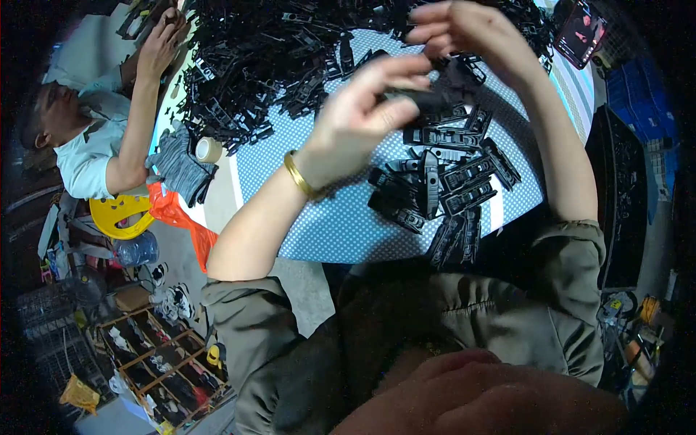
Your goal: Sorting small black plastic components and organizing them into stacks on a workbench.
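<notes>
Both hands are raised above the table (326, 225), which is covered in a blue dotted cloth. The left hand (362, 119) pinches a black plastic part (428, 98) between thumb and fingers; the part is blurred, and its far end is hard to tell from the dark pieces behind it. The right hand (471, 32) hovers just above it with the fingers curled loosely; whether they grip anything cannot be told, since the fingertips merge into the blur. A gold bangle (301, 177) circles the left wrist. Under the hands, a small group of black clips (449, 181) lies flat on the cloth, some side by side. Farther back a big heap of black parts (268, 51) fills the table, its top cut off by the frame edge. At the far left a co-worker's hand (163, 43) reaches into that heap. A roll of tape (209, 149) sits near the table's left edge, beside a grey cloth (177, 167).
</notes>
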A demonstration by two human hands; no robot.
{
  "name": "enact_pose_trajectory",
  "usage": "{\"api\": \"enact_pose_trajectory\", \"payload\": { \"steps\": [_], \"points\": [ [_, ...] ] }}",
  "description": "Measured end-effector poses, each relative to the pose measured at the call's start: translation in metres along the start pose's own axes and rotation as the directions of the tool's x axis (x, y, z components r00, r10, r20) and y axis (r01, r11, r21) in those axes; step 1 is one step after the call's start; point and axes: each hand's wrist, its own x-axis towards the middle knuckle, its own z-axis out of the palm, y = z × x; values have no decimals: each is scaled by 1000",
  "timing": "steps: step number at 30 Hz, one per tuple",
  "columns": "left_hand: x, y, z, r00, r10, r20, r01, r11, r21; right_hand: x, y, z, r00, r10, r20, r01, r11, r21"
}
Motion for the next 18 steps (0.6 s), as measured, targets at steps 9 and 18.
{"api": "enact_pose_trajectory", "payload": {
  "steps": [9,18],
  "points": [
    [10,-14,-7,977,148,-151,-66,892,447,-3,27,-1,976,-217,12,51,176,-983],
    [29,-40,-28,950,311,-32,-74,322,944,-3,31,10,983,-181,-9,68,417,-906]
  ]
}}
